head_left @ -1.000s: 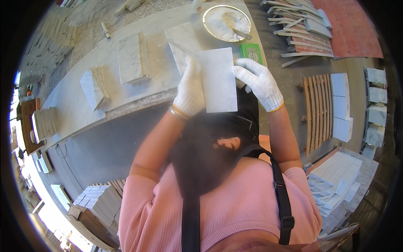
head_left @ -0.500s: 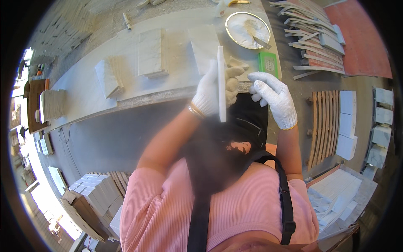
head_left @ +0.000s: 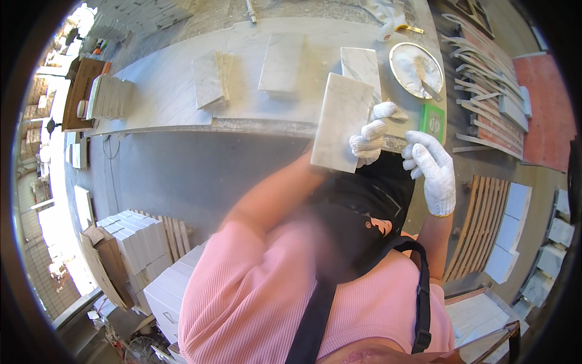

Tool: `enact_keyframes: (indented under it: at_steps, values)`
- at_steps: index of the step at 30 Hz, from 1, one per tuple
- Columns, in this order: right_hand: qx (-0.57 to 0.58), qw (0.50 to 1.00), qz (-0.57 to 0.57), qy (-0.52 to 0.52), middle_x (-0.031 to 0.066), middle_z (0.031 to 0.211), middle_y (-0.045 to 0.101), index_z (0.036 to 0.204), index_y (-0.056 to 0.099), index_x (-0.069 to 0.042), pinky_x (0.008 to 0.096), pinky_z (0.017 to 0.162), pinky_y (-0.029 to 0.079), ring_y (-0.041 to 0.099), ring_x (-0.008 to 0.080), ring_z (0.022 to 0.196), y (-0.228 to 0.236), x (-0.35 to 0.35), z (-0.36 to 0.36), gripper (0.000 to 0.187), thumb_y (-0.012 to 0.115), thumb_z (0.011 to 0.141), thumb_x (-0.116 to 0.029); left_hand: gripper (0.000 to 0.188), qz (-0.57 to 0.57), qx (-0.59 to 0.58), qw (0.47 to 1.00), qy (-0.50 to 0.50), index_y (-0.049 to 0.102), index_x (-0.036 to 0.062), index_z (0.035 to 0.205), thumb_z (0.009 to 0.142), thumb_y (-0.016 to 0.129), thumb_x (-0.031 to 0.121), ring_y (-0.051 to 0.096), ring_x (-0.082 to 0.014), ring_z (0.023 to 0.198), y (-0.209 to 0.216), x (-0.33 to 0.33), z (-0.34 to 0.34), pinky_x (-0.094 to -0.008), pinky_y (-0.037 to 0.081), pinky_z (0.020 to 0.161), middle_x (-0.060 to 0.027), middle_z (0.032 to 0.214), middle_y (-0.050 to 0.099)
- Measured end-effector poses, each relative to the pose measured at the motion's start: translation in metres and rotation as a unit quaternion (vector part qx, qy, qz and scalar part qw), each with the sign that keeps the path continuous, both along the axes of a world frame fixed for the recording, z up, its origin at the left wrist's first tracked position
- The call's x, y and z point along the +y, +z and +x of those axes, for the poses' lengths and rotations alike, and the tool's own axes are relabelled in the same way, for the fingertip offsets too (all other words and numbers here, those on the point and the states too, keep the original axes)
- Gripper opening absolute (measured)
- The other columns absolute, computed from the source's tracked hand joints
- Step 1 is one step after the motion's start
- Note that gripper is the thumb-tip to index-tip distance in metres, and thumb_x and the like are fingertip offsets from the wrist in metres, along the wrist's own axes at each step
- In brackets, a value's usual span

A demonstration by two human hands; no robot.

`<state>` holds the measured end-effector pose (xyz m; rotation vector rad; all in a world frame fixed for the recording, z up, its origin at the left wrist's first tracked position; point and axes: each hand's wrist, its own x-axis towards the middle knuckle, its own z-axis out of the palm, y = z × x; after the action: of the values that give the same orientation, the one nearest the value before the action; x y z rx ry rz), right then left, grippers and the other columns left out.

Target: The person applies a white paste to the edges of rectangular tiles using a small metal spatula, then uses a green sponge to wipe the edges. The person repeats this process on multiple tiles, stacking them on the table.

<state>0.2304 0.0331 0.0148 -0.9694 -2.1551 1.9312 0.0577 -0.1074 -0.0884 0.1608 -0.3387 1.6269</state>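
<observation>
My left hand (head_left: pixel 370 138), in a white knit glove, grips a grey-veined white marble tile (head_left: pixel 344 124). Its fingers wrap over the tile's right edge, and the broad face tilts up toward me; the thumb and palm are hidden behind. To the right, my right hand (head_left: pixel 431 173), also gloved, hovers just below a green box (head_left: pixel 433 123). Its fingers are loosely bent and somewhat apart, with nothing visible in them. Past the held tile, another marble tile (head_left: pixel 362 65) lies on the worktable (head_left: pixel 176 118). A round tub of white paste (head_left: pixel 416 70) with a flat blade in it stands beside that tile.
Tile stacks (head_left: pixel 282 64) and fanned tiles (head_left: pixel 209 82) spread along the table leftward. A bottle (head_left: pixel 387 30) stands behind the tub. Thin stone strips (head_left: pixel 485 91) pile up at right, above a slatted wooden pallet (head_left: pixel 473 227). Boxes (head_left: pixel 136 239) are stacked at lower left.
The tile in my left hand has turned from edge-on to showing its broad face. My view has shifted left, so the table's things appear farther right. My right hand keeps nearly the same pose.
</observation>
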Motion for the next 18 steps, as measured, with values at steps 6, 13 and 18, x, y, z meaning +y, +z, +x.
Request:
enact_keyframes:
  at_steps: [6, 13, 18]
  values:
    - [0.015, 1.000, 0.005, -0.002, 0.0042, 0.098, 0.072, 0.133, 0.068, -0.002, 0.0236, 0.069, 0.049, 0.065, 0.0099, 0.080, -0.002, 0.001, 0.006, 0.037, 0.062, 0.104, -0.025, 0.057, -0.179, 0.057, 0.982, 0.036, 0.046, 0.0052, 0.152, 0.109, 0.049, 0.042, 0.062, -0.0188, 0.066, 0.004, -0.032, -0.018, -0.0303, 0.053, 0.057, -0.0143, 0.107, 0.067]
    - [0.056, 0.998, -0.022, -0.007, 0.0064, 0.094, 0.071, 0.130, 0.068, 0.000, 0.0234, 0.064, 0.049, 0.064, 0.0115, 0.075, -0.018, 0.005, 0.005, 0.037, 0.064, 0.103, -0.025, 0.097, -0.262, 0.107, 0.919, 0.277, 0.037, 0.0129, 0.159, 0.094, 0.040, 0.085, 0.058, -0.0427, 0.121, 0.036, -0.126, -0.070, -0.0619, 0.053, 0.094, -0.0238, 0.146, 0.051]
    - [0.068, 0.998, -0.012, 0.008, 0.0048, 0.090, 0.070, 0.130, 0.066, 0.002, 0.0217, 0.058, 0.048, 0.064, 0.0096, 0.072, -0.027, 0.008, 0.004, 0.038, 0.063, 0.105, -0.026, 0.064, -0.223, 0.132, 0.899, 0.354, 0.047, 0.0132, 0.153, 0.105, 0.050, 0.054, 0.051, -0.0420, 0.137, 0.050, -0.192, -0.138, -0.0673, 0.043, 0.107, -0.0215, 0.147, 0.054]
